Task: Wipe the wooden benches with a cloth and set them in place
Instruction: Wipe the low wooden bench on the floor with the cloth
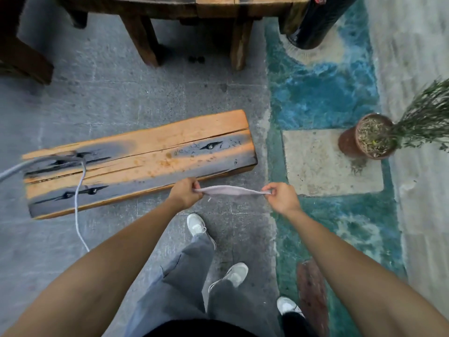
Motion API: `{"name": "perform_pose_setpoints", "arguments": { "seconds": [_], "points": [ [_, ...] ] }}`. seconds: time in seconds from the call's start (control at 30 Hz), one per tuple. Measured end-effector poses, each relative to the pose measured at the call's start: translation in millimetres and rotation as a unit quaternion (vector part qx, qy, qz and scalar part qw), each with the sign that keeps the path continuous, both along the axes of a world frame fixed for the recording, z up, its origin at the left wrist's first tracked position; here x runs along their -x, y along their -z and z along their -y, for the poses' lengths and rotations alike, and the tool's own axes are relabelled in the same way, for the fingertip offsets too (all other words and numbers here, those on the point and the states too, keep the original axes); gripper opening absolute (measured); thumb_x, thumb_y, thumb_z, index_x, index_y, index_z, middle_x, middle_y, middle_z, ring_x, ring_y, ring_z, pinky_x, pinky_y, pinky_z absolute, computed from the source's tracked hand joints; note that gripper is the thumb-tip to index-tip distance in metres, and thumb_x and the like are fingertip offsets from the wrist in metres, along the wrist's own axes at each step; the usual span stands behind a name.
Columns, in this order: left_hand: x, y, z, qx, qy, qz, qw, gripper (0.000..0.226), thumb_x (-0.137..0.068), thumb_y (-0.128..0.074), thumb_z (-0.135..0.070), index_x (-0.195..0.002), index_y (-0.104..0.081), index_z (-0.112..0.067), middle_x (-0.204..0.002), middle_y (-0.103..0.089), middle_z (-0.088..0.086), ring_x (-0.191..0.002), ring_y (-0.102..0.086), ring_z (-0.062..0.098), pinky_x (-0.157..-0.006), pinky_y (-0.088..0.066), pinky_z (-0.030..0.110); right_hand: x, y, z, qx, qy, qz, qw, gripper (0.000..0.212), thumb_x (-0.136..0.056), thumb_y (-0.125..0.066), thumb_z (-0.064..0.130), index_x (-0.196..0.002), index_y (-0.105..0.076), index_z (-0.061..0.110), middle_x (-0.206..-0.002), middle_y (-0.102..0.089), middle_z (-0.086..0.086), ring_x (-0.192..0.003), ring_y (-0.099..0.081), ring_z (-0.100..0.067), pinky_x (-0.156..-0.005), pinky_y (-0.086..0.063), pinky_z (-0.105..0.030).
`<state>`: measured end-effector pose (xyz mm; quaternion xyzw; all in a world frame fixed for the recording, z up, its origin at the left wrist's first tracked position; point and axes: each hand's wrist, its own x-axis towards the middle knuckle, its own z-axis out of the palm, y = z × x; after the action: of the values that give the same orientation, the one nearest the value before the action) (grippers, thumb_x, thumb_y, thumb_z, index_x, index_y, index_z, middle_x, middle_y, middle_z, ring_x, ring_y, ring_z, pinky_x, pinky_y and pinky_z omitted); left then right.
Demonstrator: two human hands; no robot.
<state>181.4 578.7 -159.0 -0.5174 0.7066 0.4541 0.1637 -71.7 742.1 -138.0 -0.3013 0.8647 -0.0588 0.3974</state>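
A: Head view: the left hand (185, 193) and the right hand (283, 198) each pinch one end of the cloth (232, 190), pulled into a taut strip between them in the air, just above the near edge of the wooden bench (138, 159).

B: Is the cloth on the wood?

A: No, I judge it is held clear of it. The bench lies askew on the grey paving (109, 98), apart from the wooden table (194, 8) beyond.

B: So how far along?

A: Early, I think. Orange specks and dark patches mark the top; whether they are dirt or grain I cannot tell. Wiping and setting it in place seem left. A grey cord (79, 190) hangs across its left end.
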Motion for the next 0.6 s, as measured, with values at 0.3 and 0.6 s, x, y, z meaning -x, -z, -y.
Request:
{"name": "perform_pose_setpoints", "arguments": {
  "seconds": [0.3, 0.6],
  "points": [
    [-11.3, 2.5, 22.4, -0.007, -0.062, -0.022, 0.998, 0.009, -0.087, -0.065, -0.01, -0.085, -0.059, -0.016, -0.079, -0.059, 0.003, -0.076, -0.054, 0.02, -0.064, -0.041, 0.026, 1.4, -5.2, 38.8, -0.02, -0.036, -0.103, 0.994, 0.024, -0.096, -0.06, 0.037, -0.115, -0.074, 0.037, -0.108, -0.074, -0.011, -0.102, -0.068, -0.037, -0.084, -0.059, -0.043],
    [45.1, 25.2, 114.5, 0.074, -0.11, -0.041, 0.99, 0.016, -0.084, -0.065, -0.008, -0.1, -0.068, -0.008, -0.1, -0.072, 0.014, -0.1, -0.067, 0.033, -0.082, -0.051, 0.032, 70.3, 22.2, 154.2, 0.013, -0.1, -0.08, 0.992, 0.028, -0.096, -0.053, 0.028, -0.115, -0.074, 0.029, -0.106, -0.075, -0.014, -0.105, -0.067, -0.037, -0.09, -0.057, -0.043]
  ]
}}
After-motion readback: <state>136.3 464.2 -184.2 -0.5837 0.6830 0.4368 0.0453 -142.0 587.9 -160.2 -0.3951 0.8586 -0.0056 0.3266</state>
